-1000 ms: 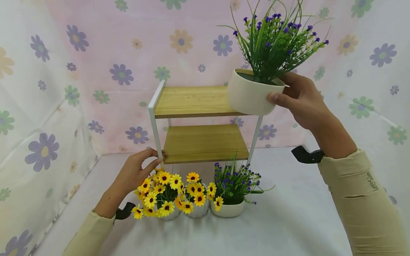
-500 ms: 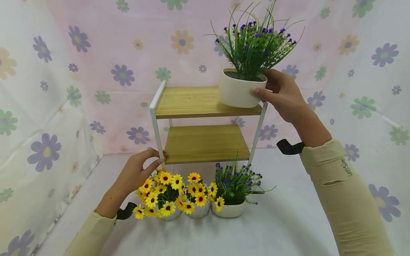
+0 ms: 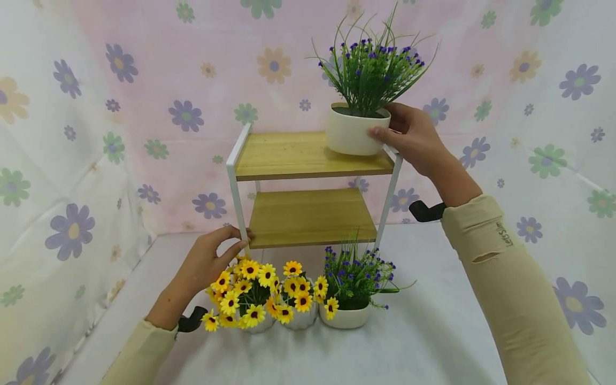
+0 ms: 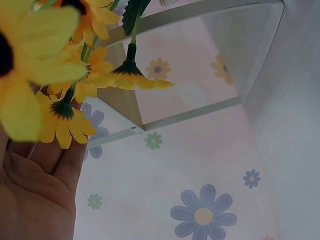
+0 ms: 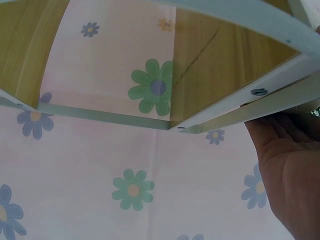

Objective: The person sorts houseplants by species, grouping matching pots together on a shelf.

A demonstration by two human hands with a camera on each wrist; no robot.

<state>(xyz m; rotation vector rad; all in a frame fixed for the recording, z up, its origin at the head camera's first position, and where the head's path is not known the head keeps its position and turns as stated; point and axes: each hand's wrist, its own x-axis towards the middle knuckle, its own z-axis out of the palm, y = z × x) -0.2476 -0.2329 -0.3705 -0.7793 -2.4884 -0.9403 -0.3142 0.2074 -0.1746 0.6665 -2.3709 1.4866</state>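
Observation:
My right hand (image 3: 417,140) pinches the rim and side of a cream pot (image 3: 357,133) of purple-flowered greenery (image 3: 370,69). That pot is upright at the right end of the top board (image 3: 284,154); whether its base touches the wood I cannot tell. At the left, my left hand (image 3: 204,262) holds the front-left post of a two-tier shelf rack (image 3: 235,200), thumb in front, fingertips behind it. In the left wrist view, yellow flowers (image 4: 65,120) cover part of that hand (image 4: 40,195). The right wrist view looks up at the rack's underside, with my right hand (image 5: 295,170) beside it.
Before the rack stand two pots of yellow daisies (image 3: 252,294) (image 3: 300,299) and a second cream pot of purple flowers (image 3: 344,315), in a row on the white tabletop (image 3: 308,358). The lower board (image 3: 313,216) is bare. Flower-printed cloth (image 3: 159,69) hangs around.
My right hand has brought the purple-flowered pot left and back, from beyond the rack's right edge to over the top board. The left hand has stayed on the post.

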